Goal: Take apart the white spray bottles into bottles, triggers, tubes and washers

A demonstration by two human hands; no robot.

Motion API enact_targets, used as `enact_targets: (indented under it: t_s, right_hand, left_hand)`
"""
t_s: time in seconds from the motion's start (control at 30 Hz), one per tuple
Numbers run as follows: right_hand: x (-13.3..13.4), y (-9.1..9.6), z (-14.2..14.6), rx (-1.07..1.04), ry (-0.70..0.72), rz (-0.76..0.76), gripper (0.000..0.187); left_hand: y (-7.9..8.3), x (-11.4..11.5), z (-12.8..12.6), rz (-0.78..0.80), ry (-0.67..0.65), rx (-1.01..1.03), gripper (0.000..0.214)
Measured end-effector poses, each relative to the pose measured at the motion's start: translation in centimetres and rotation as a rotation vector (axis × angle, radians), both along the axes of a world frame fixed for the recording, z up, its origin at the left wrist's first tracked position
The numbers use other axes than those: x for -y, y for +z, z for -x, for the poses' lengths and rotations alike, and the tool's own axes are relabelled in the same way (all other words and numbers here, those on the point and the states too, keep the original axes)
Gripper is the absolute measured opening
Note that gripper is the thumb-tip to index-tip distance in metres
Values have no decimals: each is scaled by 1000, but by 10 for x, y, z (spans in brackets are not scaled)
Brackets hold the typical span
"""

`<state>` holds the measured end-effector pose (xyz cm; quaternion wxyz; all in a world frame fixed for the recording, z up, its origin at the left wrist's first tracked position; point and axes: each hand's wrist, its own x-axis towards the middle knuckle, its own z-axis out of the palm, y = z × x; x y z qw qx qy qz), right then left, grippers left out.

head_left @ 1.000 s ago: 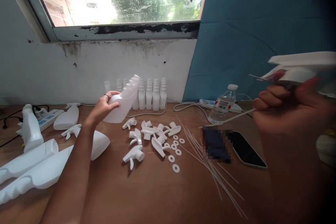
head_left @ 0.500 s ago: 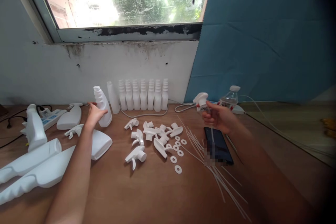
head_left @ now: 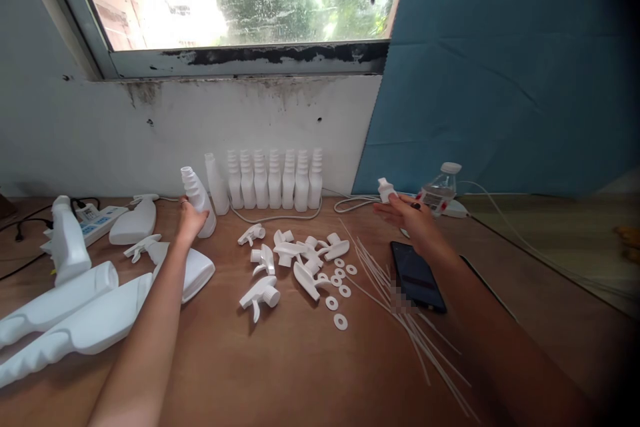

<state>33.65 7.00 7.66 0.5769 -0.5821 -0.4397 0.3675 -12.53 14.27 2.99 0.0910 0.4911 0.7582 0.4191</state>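
Note:
A white spray bottle with a ribbed neck and no top stands tilted at the back left, and my left hand is closed around its side. Over the back right of the table, my right hand grips a white trigger spray head; the fingers hide much of it. Below that hand lies a black phone. Loose trigger spray heads are spread between my hands, with several flat white washers to their right. Thin white tubes lie in a loose bundle beside the phone.
Several small white bottles stand in a row by the wall. Large white bottles lie at the left, near a power strip. A clear capped bottle is behind my right hand. Cables run along the back.
My right hand has turned, and the spray head in it now points another way. My left hand still holds the bottle, almost in the same place.

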Motion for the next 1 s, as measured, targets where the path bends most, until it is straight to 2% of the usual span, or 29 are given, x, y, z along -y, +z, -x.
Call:
enact_targets:
  t_s: [0.13, 0.2, 0.27, 0.33, 0.4, 0.47, 0.57, 0.63, 0.73, 0.83, 0.93, 1.0]
  right_hand:
    - [11, 8, 11, -27, 122, -60, 26]
    - [18, 13, 18, -26, 179, -76, 29]
    - [26, 19, 27, -15, 253, -57, 33]
    - [35, 23, 38, -6, 348, -23, 36]
    - [45, 26, 50, -4, 453, 2, 38]
    - [54, 26, 64, 3, 554, 13, 41]
    - [67, 24, 81, 27, 658, 29, 43]
    - [72, 22, 88, 26, 701, 32, 46]
    - [76, 20, 90, -10, 720, 23, 54]
    - [78, 24, 86, 2, 633, -40, 59]
    - [84, 33, 83, 45, 470, -229, 41]
    - [90, 38, 82, 37, 428, -368, 24]
  left_hand:
    - [10, 7, -1, 14, 32, -29, 81]
    - [26, 15, -5, -33, 56, -115, 83]
    - [47, 27, -15, -124, 34, -206, 75]
    - [70, 44, -34, -228, -107, -231, 55]
    - [87, 64, -63, -262, -362, -120, 39]
    - [95, 85, -99, -265, -677, 76, 38]
    - [89, 111, -150, -174, -1100, 269, 44]
    - [79, 121, -173, -146, -1220, 331, 43]
    - [65, 124, -189, -36, -1233, 523, 35]
    - [61, 120, -190, 47, -1175, 898, 34]
    - [62, 115, -187, 125, -1157, 1269, 31]
    - [62, 113, -186, 202, -1145, 1383, 32]
